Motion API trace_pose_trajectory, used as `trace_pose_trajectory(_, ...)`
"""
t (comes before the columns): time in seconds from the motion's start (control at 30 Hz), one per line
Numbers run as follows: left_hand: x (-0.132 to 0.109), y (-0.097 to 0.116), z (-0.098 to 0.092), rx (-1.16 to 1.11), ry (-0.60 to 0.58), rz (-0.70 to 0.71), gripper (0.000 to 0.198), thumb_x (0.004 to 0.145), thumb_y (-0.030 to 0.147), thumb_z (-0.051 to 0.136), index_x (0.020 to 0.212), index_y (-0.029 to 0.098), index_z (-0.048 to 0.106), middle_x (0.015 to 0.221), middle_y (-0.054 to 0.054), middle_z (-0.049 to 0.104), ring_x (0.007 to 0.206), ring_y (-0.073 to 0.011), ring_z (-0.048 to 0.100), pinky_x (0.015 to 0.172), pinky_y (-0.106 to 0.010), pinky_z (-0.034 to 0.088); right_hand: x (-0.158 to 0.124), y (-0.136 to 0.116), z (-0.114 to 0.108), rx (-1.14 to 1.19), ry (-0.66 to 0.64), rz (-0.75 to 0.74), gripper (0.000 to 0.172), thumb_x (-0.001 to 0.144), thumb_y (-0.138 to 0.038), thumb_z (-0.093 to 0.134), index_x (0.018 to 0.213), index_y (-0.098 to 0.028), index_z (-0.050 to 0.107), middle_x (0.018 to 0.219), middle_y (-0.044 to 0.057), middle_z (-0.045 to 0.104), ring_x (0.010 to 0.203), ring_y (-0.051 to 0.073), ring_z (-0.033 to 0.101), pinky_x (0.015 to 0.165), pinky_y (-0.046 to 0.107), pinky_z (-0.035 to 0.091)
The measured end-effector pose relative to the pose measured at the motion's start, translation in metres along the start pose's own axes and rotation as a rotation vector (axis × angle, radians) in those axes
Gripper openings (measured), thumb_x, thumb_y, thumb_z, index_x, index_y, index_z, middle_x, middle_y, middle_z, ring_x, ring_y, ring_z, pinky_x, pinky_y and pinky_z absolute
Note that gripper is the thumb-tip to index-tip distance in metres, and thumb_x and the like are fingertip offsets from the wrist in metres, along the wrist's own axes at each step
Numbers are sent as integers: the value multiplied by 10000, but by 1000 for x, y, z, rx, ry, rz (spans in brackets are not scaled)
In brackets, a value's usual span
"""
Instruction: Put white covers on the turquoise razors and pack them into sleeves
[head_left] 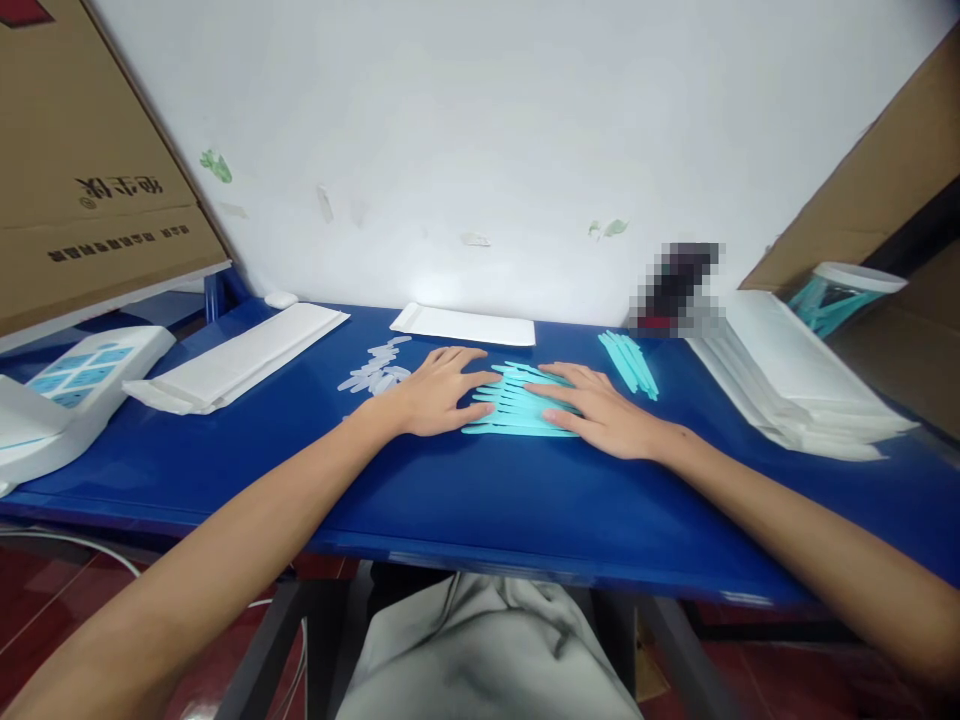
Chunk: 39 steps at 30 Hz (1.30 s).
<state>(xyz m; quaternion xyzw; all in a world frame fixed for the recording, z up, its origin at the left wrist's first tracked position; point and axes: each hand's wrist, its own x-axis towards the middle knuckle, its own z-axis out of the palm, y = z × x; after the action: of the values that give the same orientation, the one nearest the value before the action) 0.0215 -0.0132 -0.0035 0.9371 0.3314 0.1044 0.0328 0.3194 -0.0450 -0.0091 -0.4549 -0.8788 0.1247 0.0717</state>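
A fan of several flat turquoise sticks point(517, 405) lies on the blue table point(480, 500) in front of me. My left hand point(435, 392) rests flat on the left ends of the sticks, fingers spread. My right hand point(596, 408) lies flat on their right ends, fingers stretched out. Neither hand grips anything. A second small bundle of turquoise sticks point(630, 362) lies just beyond my right hand. A scatter of small clear plastic pieces point(375, 370) sits beyond my left hand.
White paper pouches lie in stacks at left point(240, 355), at the back centre point(465, 324) and at right point(787, 380). A white device point(67, 385) sits far left. Cardboard boxes point(90, 180) flank both sides. A clear cup with turquoise sticks point(832, 295) lies at right. A white wall stands behind.
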Motion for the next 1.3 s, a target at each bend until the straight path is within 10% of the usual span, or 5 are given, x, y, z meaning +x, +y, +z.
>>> trace_pose_trajectory(0.7, 0, 0, -2, -6, -45, -30, 633, 1014, 655, 328, 1474, 278, 545, 1596, -165, 371, 1484, -382, 305, 1173, -597, 248, -3, 4, 4, -43, 132, -38, 640, 1023, -628, 291, 1499, -269, 522, 1601, 126, 426, 1469, 377, 359, 1161, 634, 306)
trace_pose_trajectory(1.3, 4, 0, 2, 5, -23, -20, 640, 1020, 637, 328, 1512, 260, 487, 1598, -179, 357, 1488, -369, 301, 1182, -587, 245, 9, -6, 3, -98, 13, 7, 700, 1000, -700, 222, 1606, -362, 313, 1699, 73, 248, 1551, 376, 187, 1191, 679, 198)
